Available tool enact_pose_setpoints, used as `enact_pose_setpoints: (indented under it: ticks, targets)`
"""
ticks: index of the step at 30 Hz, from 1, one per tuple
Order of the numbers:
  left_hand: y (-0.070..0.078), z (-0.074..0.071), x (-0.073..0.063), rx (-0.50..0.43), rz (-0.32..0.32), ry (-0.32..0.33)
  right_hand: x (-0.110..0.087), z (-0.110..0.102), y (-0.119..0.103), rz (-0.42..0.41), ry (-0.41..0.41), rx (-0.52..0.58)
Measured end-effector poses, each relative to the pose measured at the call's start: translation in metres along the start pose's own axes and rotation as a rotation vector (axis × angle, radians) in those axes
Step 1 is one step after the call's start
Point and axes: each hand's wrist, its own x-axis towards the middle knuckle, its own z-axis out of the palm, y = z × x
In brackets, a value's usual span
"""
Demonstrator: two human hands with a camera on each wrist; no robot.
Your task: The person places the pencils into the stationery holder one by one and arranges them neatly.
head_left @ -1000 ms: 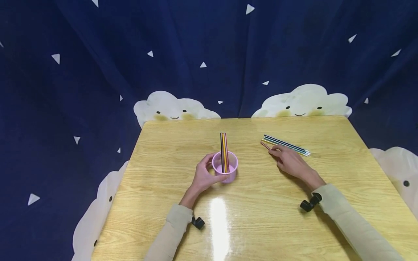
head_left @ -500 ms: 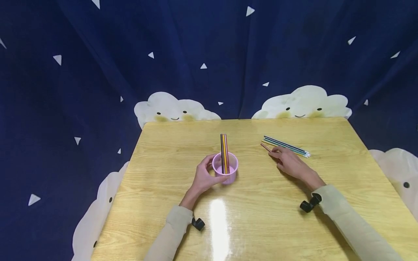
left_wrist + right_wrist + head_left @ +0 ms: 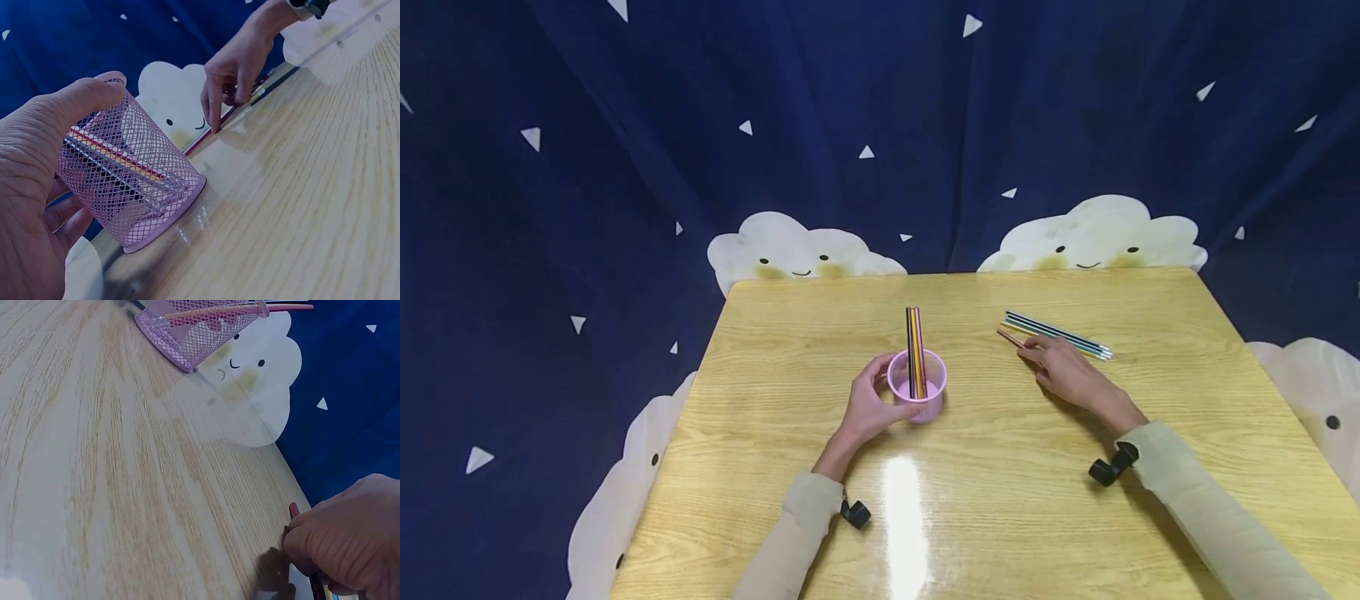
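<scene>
A pink mesh pencil cup (image 3: 929,410) stands near the middle of the table, and my left hand (image 3: 870,406) grips its side, thumb near the rim. Inside lean several pencils (image 3: 915,350), black, yellow and red among them. To the right, my right hand (image 3: 1070,374) pinches a red pencil (image 3: 1009,337) lying on the tabletop. Right behind that hand lies a small bundle of pencils (image 3: 1060,334), dark, teal and yellow. In the right wrist view, the red pencil (image 3: 294,509) pokes out past the curled fingers; most of its length is hidden by the hand.
The wooden table (image 3: 1000,500) has its far edge against a dark blue curtain (image 3: 865,100) with white triangles and cloud shapes. A bright glare strip lies on the wood at the front. Small black wrist cameras (image 3: 854,513) sit on both sleeves.
</scene>
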Motion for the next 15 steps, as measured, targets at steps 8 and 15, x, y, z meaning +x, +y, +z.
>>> enact_pose_setpoints:
  ticks: [8,15]
  targets:
    - [0.019,0.0,-0.003,-0.005,0.024,-0.012,-0.005,0.002,0.003,0.009,0.031,0.001]
    - [0.016,0.001,-0.003,0.007,0.02,-0.008,-0.005,0.002,0.003,0.008,0.09,0.061]
